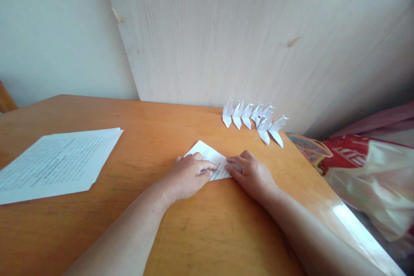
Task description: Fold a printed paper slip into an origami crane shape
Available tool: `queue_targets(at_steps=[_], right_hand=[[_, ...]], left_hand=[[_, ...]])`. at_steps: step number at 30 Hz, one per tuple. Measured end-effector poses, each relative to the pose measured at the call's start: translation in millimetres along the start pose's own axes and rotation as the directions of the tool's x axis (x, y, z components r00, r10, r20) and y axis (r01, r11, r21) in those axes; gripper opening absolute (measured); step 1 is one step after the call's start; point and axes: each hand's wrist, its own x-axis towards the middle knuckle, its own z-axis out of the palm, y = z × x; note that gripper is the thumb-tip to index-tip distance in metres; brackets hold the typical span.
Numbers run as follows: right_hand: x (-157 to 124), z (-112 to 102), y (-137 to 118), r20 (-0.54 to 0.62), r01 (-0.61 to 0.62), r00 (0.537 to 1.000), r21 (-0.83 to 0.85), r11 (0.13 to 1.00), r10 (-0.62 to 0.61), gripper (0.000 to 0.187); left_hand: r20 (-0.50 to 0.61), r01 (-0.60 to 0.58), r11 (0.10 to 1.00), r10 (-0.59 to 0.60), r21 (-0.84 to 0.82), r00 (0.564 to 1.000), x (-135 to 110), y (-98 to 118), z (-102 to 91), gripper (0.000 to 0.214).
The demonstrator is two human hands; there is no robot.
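A small folded piece of printed white paper (208, 155) lies on the orange wooden table (155, 129), its point aimed away from me. My left hand (187, 175) rests on its left part with the fingers curled and pressed down on the paper. My right hand (250, 174) presses its right edge, fingers together and bent. The near half of the paper is hidden under both hands.
A stack of printed sheets (54, 164) lies at the table's left. Several folded paper cranes (254, 120) stand in a row at the back right, by a pale wooden panel (226, 30). A red and clear plastic bag (365, 172) sits past the table's right edge.
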Motion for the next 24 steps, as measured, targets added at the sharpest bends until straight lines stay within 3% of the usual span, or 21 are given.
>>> queue_targets(at_steps=[5, 17, 24], right_hand=[[0.3, -1.9, -2.3, 0.001, -0.007, 1.0, -0.002, 1.0, 0.007, 0.026], [-0.1, -1.2, -2.5, -0.008, -0.003, 1.0, -0.007, 1.0, 0.003, 0.026], [-1.2, -6.9, -8.0, -0.003, 0.001, 1.0, -0.125, 0.992, -0.001, 0.027]], left_hand=[[-0.049, -0.004, 1.0, 0.005, 0.03, 0.999, 0.6, 1.4, 4.5, 0.027], [0.008, -0.058, 0.992, 0.057, 0.111, 0.998, -0.5, 0.8, 5.9, 0.039], [-0.002, -0.058, 0.989, 0.059, 0.133, 0.998, 0.2, 1.4, 6.4, 0.042]])
